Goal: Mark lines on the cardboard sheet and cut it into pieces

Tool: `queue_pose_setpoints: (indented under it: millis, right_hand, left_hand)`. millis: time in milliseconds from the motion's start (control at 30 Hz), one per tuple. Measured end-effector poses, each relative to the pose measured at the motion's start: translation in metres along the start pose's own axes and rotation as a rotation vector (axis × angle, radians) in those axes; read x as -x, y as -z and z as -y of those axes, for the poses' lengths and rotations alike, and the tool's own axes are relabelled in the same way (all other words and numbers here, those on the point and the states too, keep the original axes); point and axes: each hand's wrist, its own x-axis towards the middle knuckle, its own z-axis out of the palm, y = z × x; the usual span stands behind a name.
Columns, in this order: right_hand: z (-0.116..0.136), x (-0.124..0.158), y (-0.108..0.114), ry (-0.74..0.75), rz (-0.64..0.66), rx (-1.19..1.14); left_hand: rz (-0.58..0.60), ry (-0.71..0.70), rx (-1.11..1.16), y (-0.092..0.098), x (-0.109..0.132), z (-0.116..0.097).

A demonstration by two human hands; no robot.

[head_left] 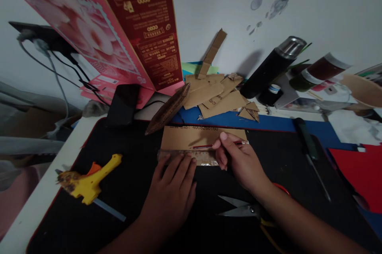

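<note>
On the white table (pixel 25 218) lies a black mat (pixel 137 148) edged in red, and on it I see a yellow glue gun (pixel 91 183) to the left, a flat piece of cardboard (pixel 176 139) in the middle, spread scissors (pixel 243 210) nearer the front and a screwdriver (pixel 309 142) to the right.

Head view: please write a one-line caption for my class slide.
A left hand rests on a clear ruler over cardboard; the right hand holds a pencil.
</note>
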Motion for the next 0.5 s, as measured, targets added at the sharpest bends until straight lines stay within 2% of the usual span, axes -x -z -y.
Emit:
queue_pose_setpoints:
  millis: [200, 500]
  right_hand:
    - [-0.0031, -0.0026, -0.0088, 0.018, 0.041, -0.017]
    - [-0.0085, -0.0042, -0.0070, 0.007, 0.041, -0.061]
  left_hand:
    - [-0.007, -0.008, -0.007, -0.0005, -0.0012, 0.0007]
    - [-0.005, -0.014, -0.017, -0.0027, 0.0005, 0.0011]
